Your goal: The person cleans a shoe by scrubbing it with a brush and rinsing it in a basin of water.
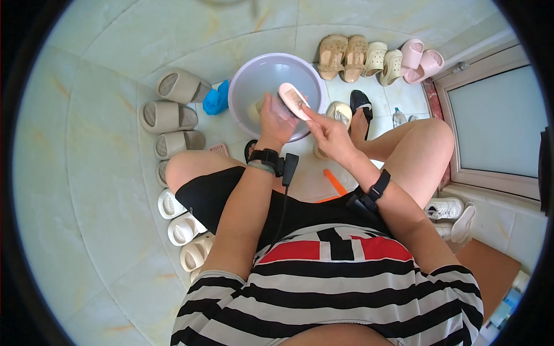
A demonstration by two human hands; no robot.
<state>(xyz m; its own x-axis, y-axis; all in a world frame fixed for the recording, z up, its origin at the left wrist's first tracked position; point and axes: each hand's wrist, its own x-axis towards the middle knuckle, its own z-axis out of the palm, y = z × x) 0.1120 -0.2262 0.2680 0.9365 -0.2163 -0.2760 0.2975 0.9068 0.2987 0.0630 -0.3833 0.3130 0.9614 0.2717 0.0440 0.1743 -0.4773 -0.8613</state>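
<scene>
My right hand (pixel 334 136) is closed round the handle of a pink brush (pixel 293 102), which is held over a lavender basin (pixel 232 98). The brush's dark bristles face down toward my left hand (pixel 278 122). My left hand is palm up with the thumb apart from the fingers, just under the bristles; the brush partly hides its fingers. I cannot tell whether bristles and palm touch. Cloudy water fills the basin, and a pale yellowish thing (pixel 254 109) shows in it beside my left hand.
Beige slippers (pixel 167 117) and white clogs (pixel 186 229) line the left wall. More sandals (pixel 333 56), cream clogs (pixel 375 59) and pink slides (pixel 424 61) stand at the back right. A blue bundle (pixel 216 99) touches the basin. Cream shoes (pixel 339 113) lie beside my foot; a framed door (pixel 496 118) is right.
</scene>
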